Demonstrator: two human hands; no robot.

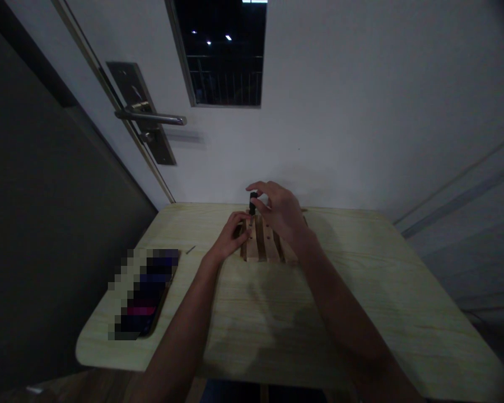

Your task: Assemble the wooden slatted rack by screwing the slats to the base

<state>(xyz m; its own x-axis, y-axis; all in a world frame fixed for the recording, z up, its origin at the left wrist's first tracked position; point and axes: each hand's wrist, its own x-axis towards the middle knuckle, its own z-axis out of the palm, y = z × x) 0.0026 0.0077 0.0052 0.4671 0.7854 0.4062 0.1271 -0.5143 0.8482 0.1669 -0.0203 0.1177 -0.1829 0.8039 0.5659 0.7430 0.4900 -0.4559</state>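
Note:
My right hand (pixel 282 210) grips a small screwdriver (pixel 252 202) by its black handle, fingers and thumb round the upper part. The screwdriver stands nearly upright, its tip over the left slat of a slatted wooden piece (pixel 271 249) with small dark holes in it. At that piece's left edge is my left hand (pixel 229 238), its thumb and fingers closed on the wood close to the screwdriver's lower end. Whether a screw sits under the tip is too small to make out. My right hand and wrist hide part of the slats.
The wooden piece rests on a light wood-grain table (pixel 252 308) against a white door with a metal handle (pixel 151 117). To the left lie a phone (pixel 151 294), partly pixelated, and a thin metal pin or screw (pixel 190 249). A dark window (pixel 227 56) is set in the door.

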